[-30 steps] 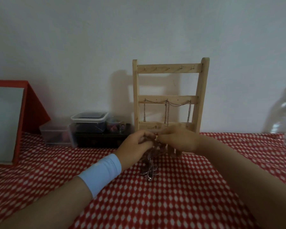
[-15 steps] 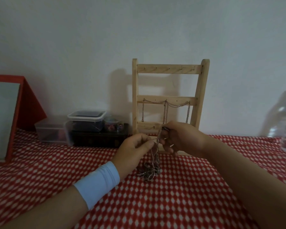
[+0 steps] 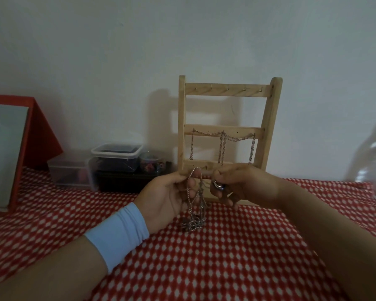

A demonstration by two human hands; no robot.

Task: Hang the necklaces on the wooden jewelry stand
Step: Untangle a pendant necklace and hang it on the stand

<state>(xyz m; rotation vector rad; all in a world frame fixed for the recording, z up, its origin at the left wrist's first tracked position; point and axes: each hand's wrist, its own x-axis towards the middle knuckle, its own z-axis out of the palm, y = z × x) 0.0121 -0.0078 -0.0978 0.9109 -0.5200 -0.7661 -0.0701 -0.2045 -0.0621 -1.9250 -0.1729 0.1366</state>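
Left hand (image 3: 167,194): at 6 o'clock of the wooden stand (image 3: 226,93), fingers curled, thumb and forefinger pinching a raised loop of the necklace chain (image 3: 196,170).
Right hand (image 3: 245,185): at 5 o'clock of the stand, just beside the left, fingers closed round a small dark pendant (image 3: 218,185); whether joined to that same chain, cannot tell.
Necklace chain: strung from the pinch down to a tangled heap (image 3: 192,223) on the checked cloth (image 3: 226,257), at 6 o'clock of the hands; part lifted, part lying.
Stand: upright by the wall, at 12 o'clock of the hands; middle rail carrying hung chains (image 3: 237,137); top-rail hooks (image 3: 227,89) bare.
Step in hand: likely teasing one necklace free of the heap before raising it to a hook.
Risk, knotting: pulling upward while strands cross in the heap probably tightens the tangle.
Risk, tipping: hands close to the stand's foot; a tug or knock toward 12 o'clock could topple it and shed the hung chains.
Risk, snagging: a rising chain passing the middle rail could catch the dangling ends.
Risk, slipping: fine loop, light pinch; could drop back onto the cloth.
Elsewhere: plastic boxes (image 3: 116,157) at 9 o'clock of the stand, clear bottle (image 3: 373,161) at 3 o'clock.
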